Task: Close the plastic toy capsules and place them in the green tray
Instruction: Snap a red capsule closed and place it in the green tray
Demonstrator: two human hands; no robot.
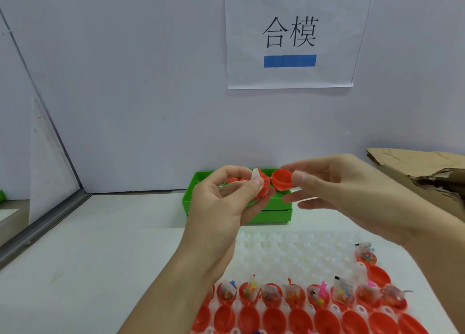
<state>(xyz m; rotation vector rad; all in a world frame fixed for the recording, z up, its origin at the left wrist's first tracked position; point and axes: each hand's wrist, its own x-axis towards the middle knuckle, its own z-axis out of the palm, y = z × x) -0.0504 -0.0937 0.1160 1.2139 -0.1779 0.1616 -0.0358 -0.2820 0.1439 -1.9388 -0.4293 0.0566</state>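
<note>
Nearest me, open red capsule halves [299, 318] sit in rows in a white moulded holder [289, 253] on the tabletop [100, 258], the upper row stuffed with small toy packets [343, 292]. Above them, my left hand [226, 207] pinches one red capsule half [263, 189] with a white packet [256, 175] poking out of it. My right hand [352, 197] grips the matching empty half [282, 180] between thumb and fingertips, just beside the first. Behind both hands stands the green tray [271, 214], some red pieces already inside.
</note>
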